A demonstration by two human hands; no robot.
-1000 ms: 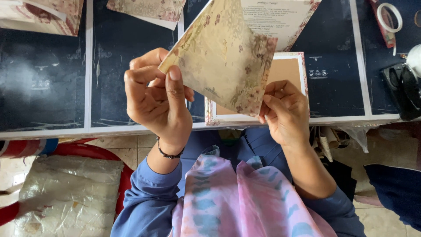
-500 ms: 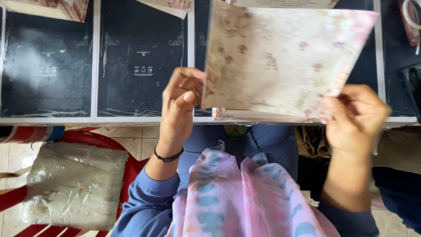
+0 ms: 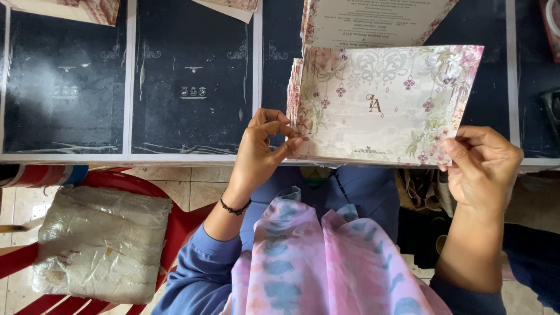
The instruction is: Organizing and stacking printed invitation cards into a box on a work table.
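Floral card [image 3: 382, 105] pinched at opposite edges: my left hand [image 3: 262, 149] and right hand [image 3: 484, 169] both closed on it; uneven pull could crease it.

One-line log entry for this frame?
left hand: pinching card's left edge | right hand: gripping lower right corner | floral card: held flat above table

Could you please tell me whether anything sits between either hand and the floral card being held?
Nothing visible does. The left hand pinches the left edge of the pale floral paper card, and the right hand grips its lower right corner directly.
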